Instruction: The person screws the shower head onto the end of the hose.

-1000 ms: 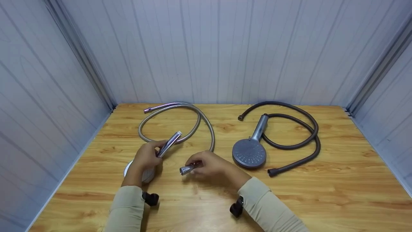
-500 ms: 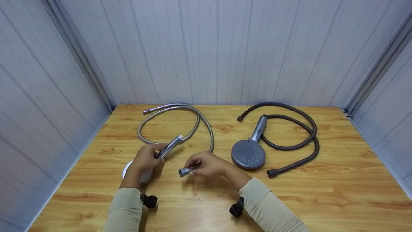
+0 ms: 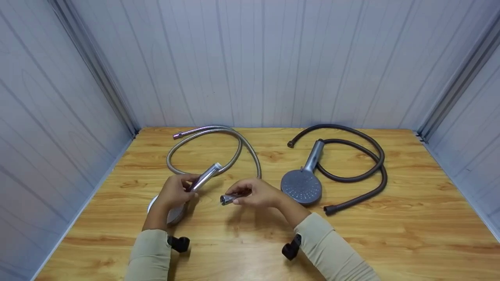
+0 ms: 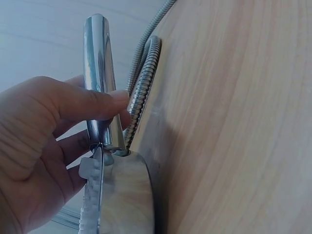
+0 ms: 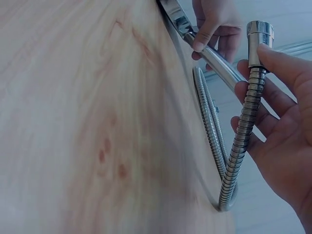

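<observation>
My left hand (image 3: 174,192) grips a chrome shower head (image 4: 127,195) by its handle (image 4: 99,53), thumb across the front and fingers behind. The handle's free end tilts up and to the right in the head view. My right hand (image 3: 258,193) pinches the chrome end nut (image 5: 260,41) of a silver shower hose (image 5: 242,134) between thumb and fingers. That nut points left toward the handle, and the two are apart. From the right hand, the silver hose (image 3: 256,158) runs back into a loop on the table. Part of the shower head's disc is hidden behind my left wrist.
On the right of the wooden table (image 3: 425,218) lies a grey shower head (image 3: 301,186), its handle end close to a dark coiled hose (image 3: 381,156). White panel walls (image 3: 250,62) enclose the table at the back and sides.
My right hand has risen slightly away from me and turned a little with the hose end. The left hand has shifted only slightly, still holding the shower head.
</observation>
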Tool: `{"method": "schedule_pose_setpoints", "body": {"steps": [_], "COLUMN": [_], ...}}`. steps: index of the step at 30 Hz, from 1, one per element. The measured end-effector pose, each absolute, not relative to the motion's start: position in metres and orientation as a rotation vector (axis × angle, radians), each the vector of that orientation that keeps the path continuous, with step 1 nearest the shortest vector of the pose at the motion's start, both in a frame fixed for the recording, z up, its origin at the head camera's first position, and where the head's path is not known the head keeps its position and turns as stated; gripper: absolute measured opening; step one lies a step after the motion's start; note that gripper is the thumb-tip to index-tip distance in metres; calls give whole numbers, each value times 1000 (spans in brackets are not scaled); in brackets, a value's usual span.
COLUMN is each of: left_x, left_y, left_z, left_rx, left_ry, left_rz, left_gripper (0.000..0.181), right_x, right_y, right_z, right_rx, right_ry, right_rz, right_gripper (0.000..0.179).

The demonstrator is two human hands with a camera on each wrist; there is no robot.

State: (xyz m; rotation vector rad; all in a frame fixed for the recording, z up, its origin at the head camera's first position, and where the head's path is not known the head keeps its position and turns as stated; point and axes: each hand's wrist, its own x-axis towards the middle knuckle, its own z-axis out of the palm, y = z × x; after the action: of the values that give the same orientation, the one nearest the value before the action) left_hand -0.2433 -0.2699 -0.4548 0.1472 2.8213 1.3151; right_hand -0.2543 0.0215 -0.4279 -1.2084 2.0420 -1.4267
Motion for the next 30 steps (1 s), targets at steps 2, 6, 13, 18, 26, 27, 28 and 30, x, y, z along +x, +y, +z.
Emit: {"method": "schedule_pose_setpoints", "body": {"steps": [2, 6, 13, 18, 26, 27, 28, 30], "left_x": [-243, -242, -241, -240, -240, -240, -240, -239], "left_y": [-271, -272, -271, -269, -267, -267, -266, -266], "left_z": [-454, -453, -452, -452, -448, -448, -448, -447], "left_rx": [155, 167, 199, 235, 289, 297, 295, 291], "left_ry": [2826, 2835, 2814, 2809, 2784, 2782, 2782, 2782], "left_rz": [1310, 1293, 1326, 1351, 1410, 1413, 1411, 1409], "left_gripper": [52, 51, 51, 53, 51, 50, 50, 50], "right_x": [-258, -269, -279, -282, -279, -277, -274, -271], "right_y": [23, 26, 37, 41, 47, 47, 48, 49], "right_z": [-430, -438, -436, -433, -411, -406, -401, -394], "right_rx": [-1205, -1213, -1180, -1162, -1234, -1240, -1237, -1233], "right_ry": [2043, 2059, 2075, 2120, 2123, 2123, 2134, 2154], "right_rz": [-1440, -1450, -1442, -1401, -1392, -1392, -1384, -1376], "right_gripper": [26, 26, 26, 26, 24, 24, 24, 24]}}
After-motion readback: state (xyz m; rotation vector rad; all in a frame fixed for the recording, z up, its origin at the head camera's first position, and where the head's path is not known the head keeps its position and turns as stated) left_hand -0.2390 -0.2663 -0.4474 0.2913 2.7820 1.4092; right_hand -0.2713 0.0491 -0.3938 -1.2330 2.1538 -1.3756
